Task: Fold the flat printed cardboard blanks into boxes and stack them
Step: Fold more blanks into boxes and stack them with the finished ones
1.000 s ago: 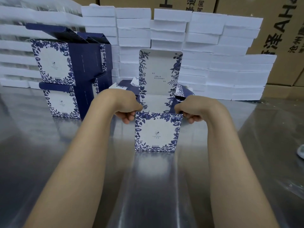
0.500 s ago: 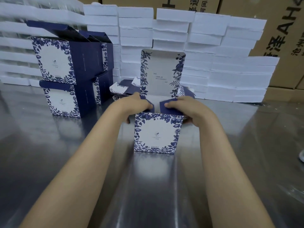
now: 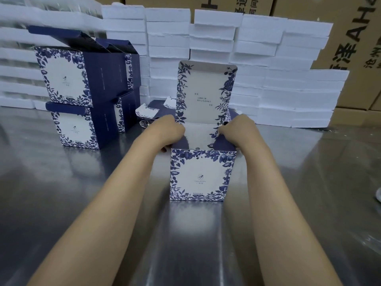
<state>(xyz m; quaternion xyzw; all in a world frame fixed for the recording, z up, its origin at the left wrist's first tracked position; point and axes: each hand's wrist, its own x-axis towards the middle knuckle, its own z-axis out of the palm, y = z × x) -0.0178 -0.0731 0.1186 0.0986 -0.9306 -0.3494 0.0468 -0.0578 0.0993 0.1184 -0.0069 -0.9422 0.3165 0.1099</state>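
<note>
The box (image 3: 201, 175) is stood on the table (image 3: 82, 182); its side flaps are gripped by the left hand (image 3: 168, 132) and right hand (image 3: 237, 131).

2 hands (image 3: 169, 131), 1 open box (image 3: 201, 174), 4 stacked boxes (image 3: 68, 79)

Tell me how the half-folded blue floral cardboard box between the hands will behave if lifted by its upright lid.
The blue floral cardboard box is probably light: thin printed card, seemingly empty. Its tall white lid flap stands unsecured, so it would likely bend at the crease. While the left hand and right hand work its side flaps, the walls may flex.
</note>
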